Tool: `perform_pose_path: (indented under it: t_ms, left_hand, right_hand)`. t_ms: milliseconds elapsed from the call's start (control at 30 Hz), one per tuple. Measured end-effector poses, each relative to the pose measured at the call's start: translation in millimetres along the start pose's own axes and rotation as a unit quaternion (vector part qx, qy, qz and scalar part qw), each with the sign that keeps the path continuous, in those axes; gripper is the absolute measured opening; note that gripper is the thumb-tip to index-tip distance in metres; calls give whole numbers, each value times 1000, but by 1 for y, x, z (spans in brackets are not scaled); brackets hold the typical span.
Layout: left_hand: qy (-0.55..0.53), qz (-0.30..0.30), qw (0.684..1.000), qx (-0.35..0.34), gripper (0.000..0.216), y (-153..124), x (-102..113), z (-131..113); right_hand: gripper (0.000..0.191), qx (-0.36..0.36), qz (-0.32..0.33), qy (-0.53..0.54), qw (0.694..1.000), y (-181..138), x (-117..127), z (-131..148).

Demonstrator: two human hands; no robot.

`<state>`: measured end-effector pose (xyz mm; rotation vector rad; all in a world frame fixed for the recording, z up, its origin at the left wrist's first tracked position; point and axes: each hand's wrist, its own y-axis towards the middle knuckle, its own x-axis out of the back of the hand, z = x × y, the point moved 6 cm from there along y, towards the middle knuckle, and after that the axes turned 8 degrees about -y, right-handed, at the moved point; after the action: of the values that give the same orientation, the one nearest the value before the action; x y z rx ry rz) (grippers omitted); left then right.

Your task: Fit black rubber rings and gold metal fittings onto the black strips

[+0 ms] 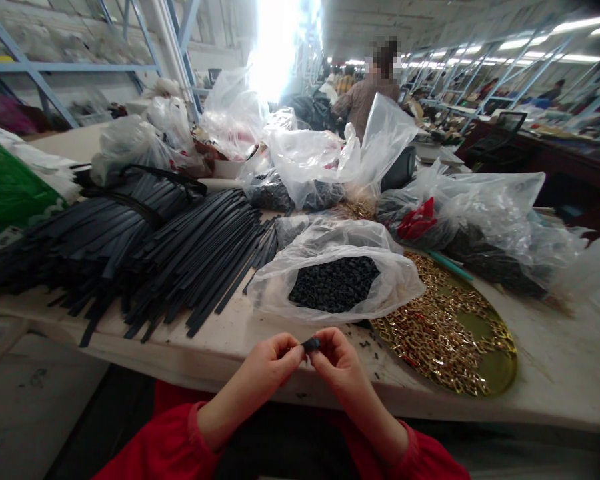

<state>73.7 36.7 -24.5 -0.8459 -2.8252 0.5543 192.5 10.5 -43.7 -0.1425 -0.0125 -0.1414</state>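
Note:
Close together at the table's front edge, my left hand (279, 359) and my right hand (336, 355) pinch a small dark piece (311, 345) between their fingertips. The piece looks like a short black strip or loop; its exact shape is partly hidden by the fingers. Just beyond my hands lies an open clear plastic bag (270, 287) filled with small black loops (335, 283). To the right, a round gold-coloured tray (505, 363) carries many small gold metal buckles (445, 333). Left of the bag, long flat black strips (200, 247) are spread in a pile.
A second bundle of black strips (95, 227) lies farther left, beside a green bag (15, 180). Several clear plastic bags (310, 153) crowd the back of the table (555, 373). A teal stick (450, 265) lies by the tray. Another person (370, 100) stands beyond the table.

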Motion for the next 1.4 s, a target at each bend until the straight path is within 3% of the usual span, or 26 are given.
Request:
perform_pose_path:
  t_ms: [200, 333, 500, 733, 933, 1100, 1267, 1400]
  left_hand:
    - [67, -20, 997, -37, 24, 4, 5, -1]
    - [76, -18, 996, -43, 24, 5, 4, -1]
    - [61, -44, 996, -40, 22, 5, 6, 0]
    - [71, -54, 995, -52, 24, 4, 5, -1]
    - [141, -12, 988, -63, 25, -1, 2, -4]
    - [174, 45, 983, -41, 23, -1, 2, -3]
    - [101, 72, 991, 40, 22, 2, -2, 2]
    - [79, 51, 995, 34, 21, 4, -3, 4]
  right_hand:
    - [28, -66, 57, 93, 992, -4, 1, -8]
    - [26, -140, 77, 181, 970, -2, -1, -17]
    - [31, -163, 28, 257, 952, 0, -2, -22]
    - [34, -37, -1, 95, 995, -3, 4, -10]
    - [33, -19, 31, 24, 999, -6, 6, -15]
    - [30, 42, 44, -69, 996, -8, 12, -17]
    - [29, 8, 82, -20, 996, -7, 10, -17]
    - [33, -33, 82, 63, 994, -4, 5, -18]
